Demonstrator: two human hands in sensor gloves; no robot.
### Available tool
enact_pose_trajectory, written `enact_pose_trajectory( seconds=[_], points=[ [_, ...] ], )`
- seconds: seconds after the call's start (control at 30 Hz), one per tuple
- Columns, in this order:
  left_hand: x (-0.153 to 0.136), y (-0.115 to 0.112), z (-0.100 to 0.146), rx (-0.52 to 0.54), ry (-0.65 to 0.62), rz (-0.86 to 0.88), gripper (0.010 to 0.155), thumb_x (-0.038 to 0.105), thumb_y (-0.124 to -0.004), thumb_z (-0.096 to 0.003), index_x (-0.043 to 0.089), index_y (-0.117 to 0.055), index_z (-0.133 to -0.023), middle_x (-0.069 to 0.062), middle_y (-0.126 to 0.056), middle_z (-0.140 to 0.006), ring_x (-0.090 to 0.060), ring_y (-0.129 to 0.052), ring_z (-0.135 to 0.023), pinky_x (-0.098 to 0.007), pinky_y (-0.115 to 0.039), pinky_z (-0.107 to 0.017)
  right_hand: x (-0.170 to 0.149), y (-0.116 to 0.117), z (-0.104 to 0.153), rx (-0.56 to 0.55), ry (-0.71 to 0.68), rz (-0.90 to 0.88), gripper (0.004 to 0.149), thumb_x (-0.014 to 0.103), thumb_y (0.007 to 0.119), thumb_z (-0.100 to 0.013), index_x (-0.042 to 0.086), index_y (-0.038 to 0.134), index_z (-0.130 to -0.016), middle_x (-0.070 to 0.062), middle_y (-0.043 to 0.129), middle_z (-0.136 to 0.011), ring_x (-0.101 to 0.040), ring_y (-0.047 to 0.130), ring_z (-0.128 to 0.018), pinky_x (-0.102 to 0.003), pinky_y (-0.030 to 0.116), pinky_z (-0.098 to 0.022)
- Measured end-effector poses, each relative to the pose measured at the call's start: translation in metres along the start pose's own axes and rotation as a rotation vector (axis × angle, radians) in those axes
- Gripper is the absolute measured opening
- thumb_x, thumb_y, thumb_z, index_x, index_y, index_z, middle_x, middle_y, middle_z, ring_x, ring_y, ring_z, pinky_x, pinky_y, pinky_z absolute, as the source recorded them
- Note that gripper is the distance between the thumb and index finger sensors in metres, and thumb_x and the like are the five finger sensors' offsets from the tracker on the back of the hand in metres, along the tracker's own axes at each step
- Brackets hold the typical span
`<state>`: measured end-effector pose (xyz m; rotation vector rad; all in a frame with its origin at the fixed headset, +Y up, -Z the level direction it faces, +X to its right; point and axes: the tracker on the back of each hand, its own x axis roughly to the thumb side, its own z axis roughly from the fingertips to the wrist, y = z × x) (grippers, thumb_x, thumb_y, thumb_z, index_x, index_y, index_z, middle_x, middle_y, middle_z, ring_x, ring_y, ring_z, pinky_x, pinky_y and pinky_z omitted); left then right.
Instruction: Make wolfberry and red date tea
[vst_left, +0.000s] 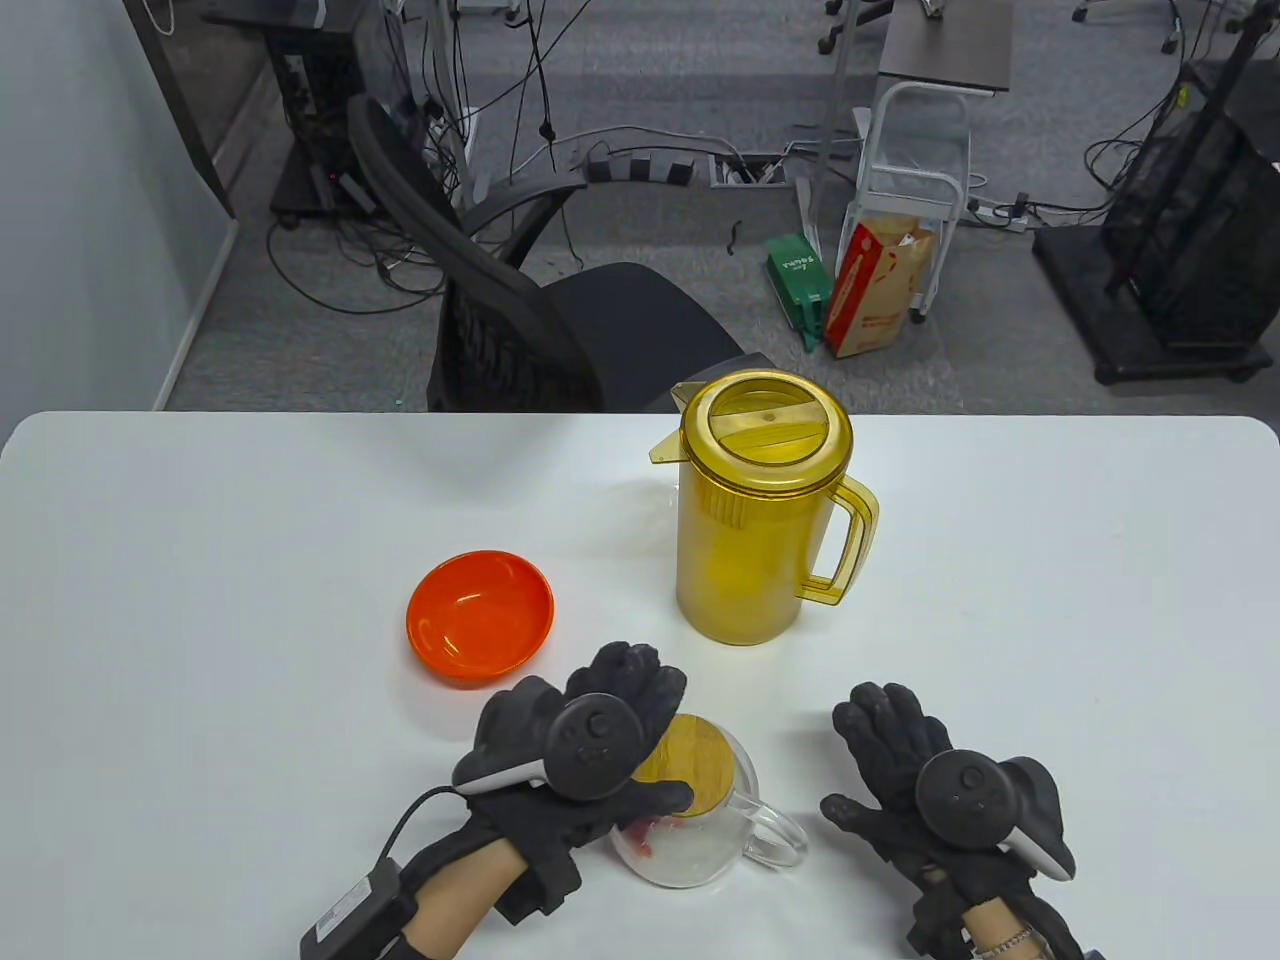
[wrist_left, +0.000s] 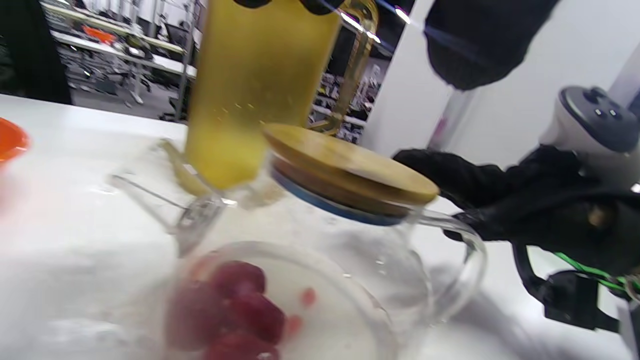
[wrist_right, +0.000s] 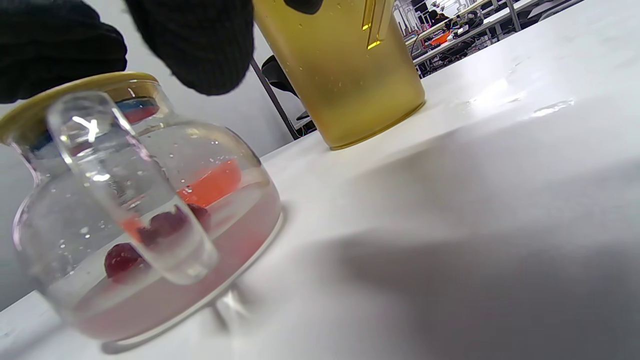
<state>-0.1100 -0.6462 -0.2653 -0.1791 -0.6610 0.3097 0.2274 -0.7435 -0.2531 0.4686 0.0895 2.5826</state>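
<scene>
Looking like lidding step: left hand (vst_left: 575, 745) over glass teapot (vst_left: 690, 830) at table's near edge, fingers draped on bamboo lid (vst_left: 695, 765), real grip or not, can't tell. Red dates (wrist_right: 150, 232) already sit in water. Right hand (vst_left: 925, 780) flat beside handle, fingers spread, holding nothing. Next, I'd guess: press lid level, leave it steeping. Yellow pitcher (vst_left: 760, 510) behind.

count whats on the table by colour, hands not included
orange: 1, the bowl
yellow: 1, the lidded pitcher
clear glass: 1, the teapot with a wooden lid
total: 3
</scene>
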Motion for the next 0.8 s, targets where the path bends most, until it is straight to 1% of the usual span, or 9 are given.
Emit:
enact_pose_trajectory(
  seconds=[0.03, 0.2, 0.37, 0.43, 0.53, 0.57, 0.6, 0.67, 0.8],
  points=[
    [-0.006, -0.001, 0.005, 0.012, 0.017, 0.014, 0.09, 0.058, -0.077, -0.0519, 0.008, -0.034, -0.113, -0.028, -0.03, -0.119, -0.054, -0.025, -0.108, -0.068, -0.034, -0.073, 0.0, 0.0, 0.0, -0.002, -0.002, 0.001, 0.084, 0.047, 0.081, -0.054, 0.016, 0.032, -0.115, -0.012, 0.022, -0.124, -0.038, 0.016, -0.11, -0.059, 0.023, -0.077],
    [-0.05, -0.022, 0.038, 0.059, 0.112, 0.044, 0.09, 0.058, -0.077, -0.0514, 0.01, -0.032, -0.113, -0.026, -0.03, -0.12, -0.051, -0.025, -0.109, -0.067, -0.034, -0.073, -0.001, 0.0, 0.001, 0.001, -0.008, 0.0, 0.084, 0.047, 0.081, -0.054, 0.017, 0.032, -0.115, -0.011, 0.023, -0.124, -0.038, 0.016, -0.11, -0.059, 0.023, -0.077],
    [-0.097, -0.061, 0.061, 0.072, 0.15, 0.151, 0.09, 0.058, -0.078, -0.0513, 0.01, -0.031, -0.113, -0.025, -0.03, -0.12, -0.051, -0.026, -0.109, -0.065, -0.034, -0.074, -0.002, 0.0, 0.002, 0.009, -0.012, -0.015, 0.084, 0.047, 0.081, -0.054, 0.016, 0.032, -0.115, -0.011, 0.023, -0.124, -0.038, 0.016, -0.11, -0.059, 0.023, -0.077],
    [-0.108, -0.075, 0.064, 0.071, 0.168, 0.193, 0.091, 0.057, -0.078, -0.0513, 0.01, -0.03, -0.112, -0.025, -0.03, -0.12, -0.051, -0.026, -0.109, -0.065, -0.034, -0.074, 0.0, -0.001, 0.002, 0.01, -0.025, -0.003, 0.084, 0.047, 0.081, -0.054, 0.016, 0.033, -0.115, -0.012, 0.023, -0.124, -0.038, 0.016, -0.11, -0.059, 0.023, -0.077],
    [-0.118, -0.094, 0.068, 0.049, 0.205, 0.228, 0.09, 0.057, -0.078, -0.0513, 0.01, -0.03, -0.112, -0.024, -0.029, -0.12, -0.05, -0.025, -0.109, -0.064, -0.034, -0.074, 0.003, -0.001, 0.004, 0.004, -0.043, 0.007, 0.084, 0.047, 0.081, -0.054, 0.016, 0.032, -0.115, -0.012, 0.023, -0.124, -0.038, 0.016, -0.11, -0.059, 0.023, -0.077],
    [-0.12, -0.097, 0.067, 0.018, 0.21, 0.244, 0.09, 0.056, -0.078, -0.0516, 0.01, -0.03, -0.112, -0.025, -0.029, -0.119, -0.051, -0.025, -0.108, -0.064, -0.034, -0.074, 0.003, -0.001, 0.004, 0.005, -0.045, 0.008, 0.084, 0.047, 0.081, -0.054, 0.016, 0.032, -0.115, -0.012, 0.023, -0.124, -0.038, 0.016, -0.11, -0.059, 0.023, -0.077],
    [-0.119, -0.098, 0.065, -0.015, 0.196, 0.261, 0.09, 0.056, -0.078, -0.0519, 0.01, -0.028, -0.112, -0.025, -0.028, -0.119, -0.051, -0.023, -0.108, -0.064, -0.033, -0.074, 0.004, 0.0, 0.004, 0.01, -0.047, 0.006, 0.084, 0.047, 0.081, -0.054, 0.016, 0.032, -0.115, -0.012, 0.023, -0.124, -0.038, 0.016, -0.11, -0.059, 0.023, -0.077],
    [-0.117, -0.098, 0.063, 0.009, 0.202, 0.248, 0.09, 0.056, -0.078, -0.052, 0.011, -0.028, -0.112, -0.024, -0.028, -0.12, -0.05, -0.023, -0.109, -0.063, -0.033, -0.075, 0.004, 0.001, 0.004, 0.02, -0.051, 0.001, 0.084, 0.047, 0.081, -0.054, 0.016, 0.032, -0.115, -0.012, 0.023, -0.124, -0.038, 0.016, -0.11, -0.059, 0.023, -0.077],
    [-0.116, -0.099, 0.062, -0.021, 0.195, 0.222, 0.09, 0.056, -0.078, -0.0521, 0.011, -0.028, -0.112, -0.024, -0.028, -0.12, -0.05, -0.024, -0.109, -0.064, -0.034, -0.074, 0.003, 0.005, 0.002, 0.046, -0.046, -0.013, 0.084, 0.047, 0.081, -0.054, 0.016, 0.032, -0.115, -0.012, 0.023, -0.124, -0.038, 0.016, -0.11, -0.059, 0.023, -0.077]
  ],
)
